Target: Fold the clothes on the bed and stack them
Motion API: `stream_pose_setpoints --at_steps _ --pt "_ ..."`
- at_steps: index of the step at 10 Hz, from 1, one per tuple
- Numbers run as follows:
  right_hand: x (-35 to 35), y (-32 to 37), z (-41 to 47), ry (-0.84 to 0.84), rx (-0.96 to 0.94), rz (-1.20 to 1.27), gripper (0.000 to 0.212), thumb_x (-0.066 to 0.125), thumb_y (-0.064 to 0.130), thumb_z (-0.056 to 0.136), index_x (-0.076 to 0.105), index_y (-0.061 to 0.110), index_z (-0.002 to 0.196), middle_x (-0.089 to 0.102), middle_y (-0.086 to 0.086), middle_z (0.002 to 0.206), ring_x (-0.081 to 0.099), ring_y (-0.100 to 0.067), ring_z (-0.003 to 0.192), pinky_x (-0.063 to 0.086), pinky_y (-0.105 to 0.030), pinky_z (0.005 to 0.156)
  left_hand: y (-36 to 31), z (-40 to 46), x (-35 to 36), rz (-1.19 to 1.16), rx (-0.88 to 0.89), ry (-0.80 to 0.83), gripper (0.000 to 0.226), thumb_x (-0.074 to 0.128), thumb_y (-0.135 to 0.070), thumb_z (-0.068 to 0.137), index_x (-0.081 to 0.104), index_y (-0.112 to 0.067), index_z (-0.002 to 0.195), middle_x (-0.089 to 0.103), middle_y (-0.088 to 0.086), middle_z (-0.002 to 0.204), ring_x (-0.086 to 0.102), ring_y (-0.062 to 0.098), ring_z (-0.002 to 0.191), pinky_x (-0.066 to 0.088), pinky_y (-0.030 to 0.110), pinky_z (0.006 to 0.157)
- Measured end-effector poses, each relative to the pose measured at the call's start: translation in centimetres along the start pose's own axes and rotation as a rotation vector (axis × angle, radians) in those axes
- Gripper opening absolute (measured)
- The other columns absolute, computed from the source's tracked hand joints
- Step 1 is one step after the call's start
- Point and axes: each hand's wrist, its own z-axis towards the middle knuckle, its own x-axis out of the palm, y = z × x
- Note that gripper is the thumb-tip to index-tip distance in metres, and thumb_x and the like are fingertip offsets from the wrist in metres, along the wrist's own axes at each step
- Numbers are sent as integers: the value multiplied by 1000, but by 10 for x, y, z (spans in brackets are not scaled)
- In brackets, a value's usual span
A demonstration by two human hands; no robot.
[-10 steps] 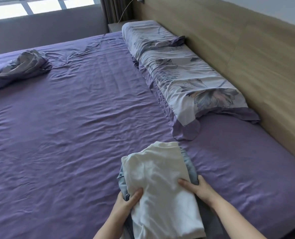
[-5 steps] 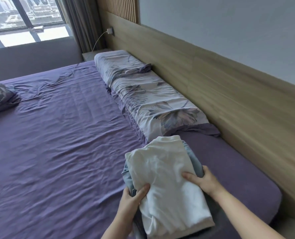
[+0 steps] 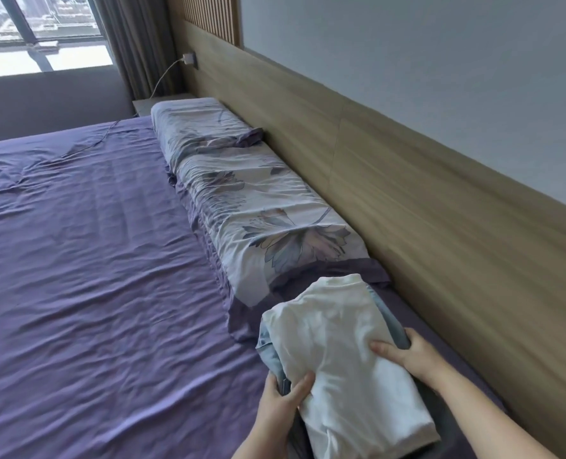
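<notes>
A folded white garment lies on top of a folded light-blue garment, forming a small stack at the lower right, over the purple bed sheet. My left hand grips the stack's left side, thumb on the white cloth and fingers underneath the blue one. My right hand grips the right side the same way, thumb on top. The stack's far end sits just short of the near pillow's purple border. Whether the stack rests on the sheet or is held above it is unclear.
Two floral pillows lie in a row along the wooden headboard. A charger and white cable hang at the far corner, by a small bedside table, curtain and window. The sheet is wrinkled.
The stack in both hands has moved right, toward the headboard and the near pillow. My view turned right and up; the crumpled cloth at the bed's far left has left the frame.
</notes>
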Motion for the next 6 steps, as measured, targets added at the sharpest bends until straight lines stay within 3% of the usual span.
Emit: stream_pose_setpoints --at_steps 1,2,3,4,5,6 --pt "9 -18 7 -27 19 8 61 84 42 62 53 16 108 62 -2 101 58 -16 89 46 -27 68 12 13 -1 118 13 -34 50 84 -9 67 61 -3 111 73 -1 91 66 -6 73 47 7 59" --pt "18 -34 14 -49 30 -34 78 81 61 53 55 17 111 64 1 102 60 -15 90 48 -28 70 15 20 -2 223 30 -51 43 81 -10 71 60 -8 108 69 -8 90 60 -17 64 43 3 56" --pt "21 -58 35 -82 53 -125 109 65 87 31 55 18 116 66 2 107 63 -16 96 52 -33 80 14 24 -2 320 -5 -35 46 85 -19 67 64 -6 106 70 -9 88 61 -14 66 43 5 55" --pt "23 -27 -5 -150 84 -413 96 58 76 63 36 17 135 49 -6 135 49 -24 123 43 -36 95 2 11 -7 529 -15 -98 76 79 -46 56 55 -11 119 67 -5 101 63 3 87 45 15 63" --pt "23 -2 -40 -176 12 -708 76 45 61 85 23 17 143 33 -2 147 33 -22 134 37 -34 101 -9 -2 -20 692 8 -49 85 79 -41 69 38 -17 140 59 2 122 57 18 108 43 28 88" --pt "27 22 -75 -178 -74 -828 70 38 61 89 19 23 146 21 4 153 19 -19 141 28 -36 108 -47 -12 -33 748 13 -143 88 75 -60 58 44 -40 137 63 -9 121 59 15 111 42 36 96"
